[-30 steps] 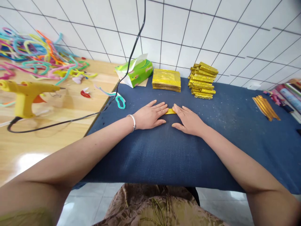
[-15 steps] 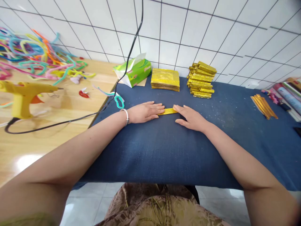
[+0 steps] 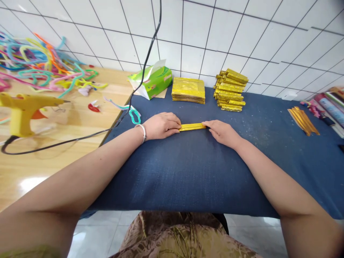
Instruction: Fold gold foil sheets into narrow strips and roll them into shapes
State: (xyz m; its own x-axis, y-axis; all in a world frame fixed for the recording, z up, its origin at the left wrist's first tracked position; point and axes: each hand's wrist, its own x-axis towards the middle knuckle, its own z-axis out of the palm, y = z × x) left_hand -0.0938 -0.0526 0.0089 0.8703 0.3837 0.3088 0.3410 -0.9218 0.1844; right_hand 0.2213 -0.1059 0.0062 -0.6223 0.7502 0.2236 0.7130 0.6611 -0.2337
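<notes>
A narrow folded strip of gold foil paper [image 3: 192,127] lies crosswise on the dark blue cloth [image 3: 182,172]. My left hand [image 3: 163,125], with a silver bangle at the wrist, pinches the strip's left end between thumb and fingers. At the other end my right hand [image 3: 221,132] grips it with thumb and fingertips. Behind the hands are a flat stack of gold foil sheets [image 3: 188,89] and a pile of folded gold strips [image 3: 230,90].
To the left, a yellow glue gun [image 3: 24,111] and tangled coloured pipe cleaners [image 3: 40,64] lie on a wooden tabletop [image 3: 80,157]. A black cable [image 3: 146,61] hangs across the view. Beside the sheets stands a green tissue pack [image 3: 157,82]. More folded strips [image 3: 303,120] lie right.
My left hand has gone from lying flat on the strip to pinching its left end. My right fingers have closed on the right end, and more of the strip shows between the hands.
</notes>
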